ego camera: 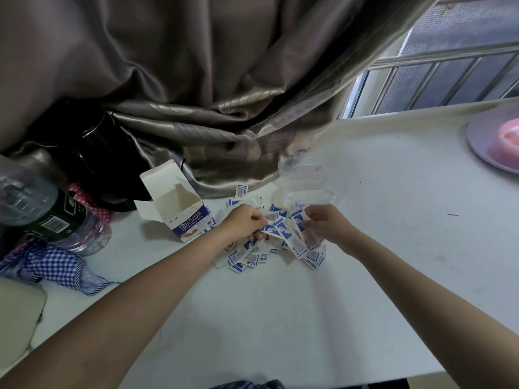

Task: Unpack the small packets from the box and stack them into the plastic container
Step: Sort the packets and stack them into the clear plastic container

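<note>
Box (179, 211): open, apparently emptied; packets (252, 258): heaped loose on the table (280, 318) (none visibly stacked) before the clear plastic container (304, 181); left hand (245, 223) and right hand (325, 223) each pinching packets; stacking outstanding.

- Box (179, 211): white carton with a blue printed front, flaps open, standing tilted on the counter (252, 318), left of the pile.
- Packets (280, 245): small white-and-blue sachets, scattered in a loose heap.
- Plastic container (304, 182): clear, apparently empty, just behind the heap.
</note>
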Motion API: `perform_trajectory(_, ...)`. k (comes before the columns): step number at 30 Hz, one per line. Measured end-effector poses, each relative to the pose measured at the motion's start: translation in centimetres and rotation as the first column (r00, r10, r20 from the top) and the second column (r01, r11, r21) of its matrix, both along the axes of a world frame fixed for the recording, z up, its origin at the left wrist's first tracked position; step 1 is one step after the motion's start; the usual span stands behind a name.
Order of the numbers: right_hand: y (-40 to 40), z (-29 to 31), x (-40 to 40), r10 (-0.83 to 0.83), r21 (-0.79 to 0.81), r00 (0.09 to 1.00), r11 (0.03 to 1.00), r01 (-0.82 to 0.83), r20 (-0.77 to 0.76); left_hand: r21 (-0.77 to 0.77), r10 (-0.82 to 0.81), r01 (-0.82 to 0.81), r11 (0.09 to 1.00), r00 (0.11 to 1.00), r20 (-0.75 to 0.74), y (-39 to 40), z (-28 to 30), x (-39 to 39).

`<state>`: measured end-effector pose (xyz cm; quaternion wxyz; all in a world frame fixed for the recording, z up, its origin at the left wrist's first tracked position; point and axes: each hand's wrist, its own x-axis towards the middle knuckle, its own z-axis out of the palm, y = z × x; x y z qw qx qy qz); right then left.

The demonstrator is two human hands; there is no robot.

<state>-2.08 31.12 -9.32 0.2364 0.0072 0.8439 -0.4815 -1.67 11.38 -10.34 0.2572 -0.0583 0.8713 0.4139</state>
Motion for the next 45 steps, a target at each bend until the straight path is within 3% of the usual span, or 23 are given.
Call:
perform_trajectory(2, -0.4, -0.1, 0.3, 0.005, -0.120, 0.997, 0.993, 0.005, 0.077, 0.073, 0.044, -0.045, 0.996, 0.999, 0.019, 0.5, 0.1, 0.0)
perform_trajectory(5, -1.4, -0.9, 0.6, 0.081, -0.104, 0.989, 0.992, -0.067, 0.127, 0.209, 0.077, -0.092, 0.974, 0.994, 0.077, 1.7, 0.1, 0.1)
perform_trajectory(8, -1.3, -1.2, 0.6, 0.064, -0.037, 0.996, 0.997, -0.062, 0.063, 0.269, 0.069, -0.096, 0.958, 0.992, 0.107, 2.4, 0.0, -0.1)
perform_trajectory(16, 0.3, -0.8, 0.0, -0.009, -0.098, 1.000, 0.995, 0.011, 0.021, 0.410, 0.127, -0.191, 0.892, 0.976, 0.177, 4.6, 0.2, -0.1)
perform_trajectory(20, 0.8, -0.8, -0.4, -0.006, -0.062, 1.000, 0.998, 0.007, 0.027, 0.529, 0.173, -0.315, 0.788, 0.938, 0.301, 5.5, 0.6, -0.3)
perform_trajectory(25, 1.1, -1.5, -0.5, -0.080, -0.126, 0.995, 0.988, 0.086, 0.053, 0.579, 0.198, -0.351, 0.735, 0.929, 0.312, 5.9, 0.4, -0.1)
perform_trajectory(27, 1.0, -1.8, -0.6, -0.025, -0.031, 0.999, 0.999, 0.026, 0.043, 0.590, 0.230, -0.379, 0.713, 0.921, 0.314, 6.1, 0.4, 0.1)
perform_trajectory(30, 1.0, -1.9, -0.6, 0.242, 0.284, 0.970, 0.932, -0.227, -0.020, 0.583, 0.232, -0.366, 0.726, 0.927, 0.294, 6.5, 0.1, 0.2)
perform_trajectory(32, 0.9, -1.7, -0.2, 0.425, 0.504, 0.899, 0.803, -0.320, -0.107, 0.463, 0.172, -0.236, 0.854, 0.969, 0.177, 6.7, -0.3, 0.2)
perform_trajectory(34, 1.2, -1.5, 0.1, 0.583, 0.743, 0.791, 0.609, -0.276, -0.184, 0.108, -0.025, 0.029, 0.994, 0.999, -0.039, 6.5, -0.8, 0.1)
perform_trajectory(35, 1.3, -1.6, 0.1, 0.646, 0.815, 0.739, 0.523, -0.248, -0.190, -0.109, -0.168, 0.154, 0.982, 0.978, -0.124, 6.2, -1.1, 0.1)
perform_trajectory(37, 1.8, -2.5, 0.2, 0.722, 0.872, 0.673, 0.422, -0.248, -0.158, -0.382, -0.432, 0.336, 0.861, 0.880, -0.199, 5.8, -1.6, 0.2)
perform_trajectory(41, 2.9, -4.6, 0.9, 0.722, 0.880, 0.685, 0.382, -0.282, -0.094, -0.691, -0.750, 0.488, 0.533, 0.650, -0.119, 5.5, -2.9, 0.8)
perform_trajectory(43, 3.5, -5.1, 1.1, 0.701, 0.859, 0.707, 0.415, -0.300, -0.092, -0.735, -0.773, 0.465, 0.494, 0.622, -0.126, 5.5, -3.5, 0.9)
perform_trajectory(45, 3.8, -5.0, 1.0, 0.653, 0.808, 0.752, 0.490, -0.327, -0.091, -0.722, -0.747, 0.445, 0.529, 0.648, -0.148, 5.6, -3.7, 0.9)
